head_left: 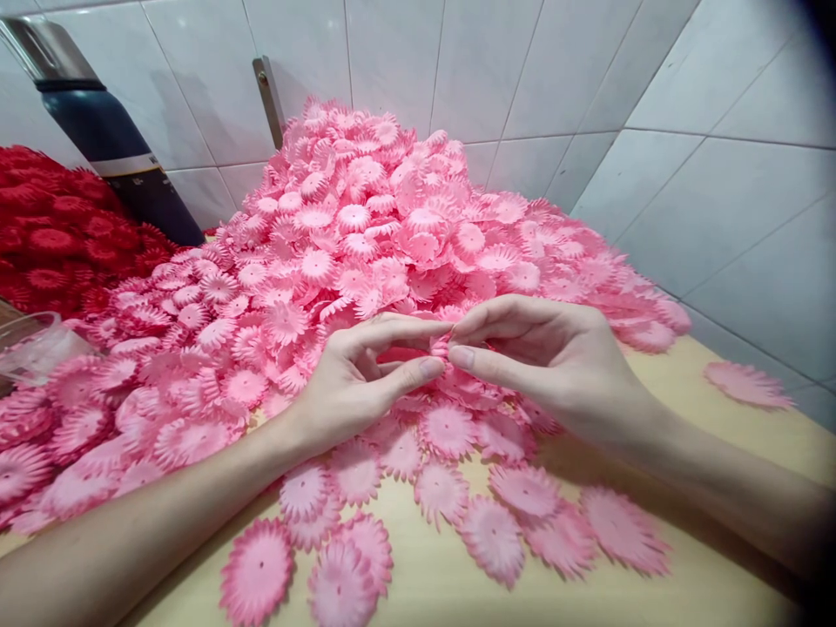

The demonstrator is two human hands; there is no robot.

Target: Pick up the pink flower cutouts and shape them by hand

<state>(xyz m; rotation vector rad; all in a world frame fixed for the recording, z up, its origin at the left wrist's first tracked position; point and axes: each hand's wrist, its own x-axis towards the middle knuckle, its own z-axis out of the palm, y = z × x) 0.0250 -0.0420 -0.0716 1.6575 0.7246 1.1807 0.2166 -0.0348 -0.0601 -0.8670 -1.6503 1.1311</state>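
My left hand (375, 357) and my right hand (555, 348) meet in front of a tall heap of pink flower petal discs (356, 218). Thumb and fingers of both hands pinch a small pink petal disc (440, 347), whose frilled edge shows between the fingertips. Most of that disc is covered by my fingers. Below my hands, several loose discs with toothed edges and a tiny centre hole lie on the pale yellow tabletop (418, 557); one darker-edged disc (258, 570) is nearest to me.
At the left stand a heap of red petal discs (52, 231) and a dark blue bottle (124, 139) with a metal cap. A clear plastic container (39, 348) sits at the left edge. White tiled walls (405, 61) close off the back and right. A lone pink disc (748, 385) lies right.
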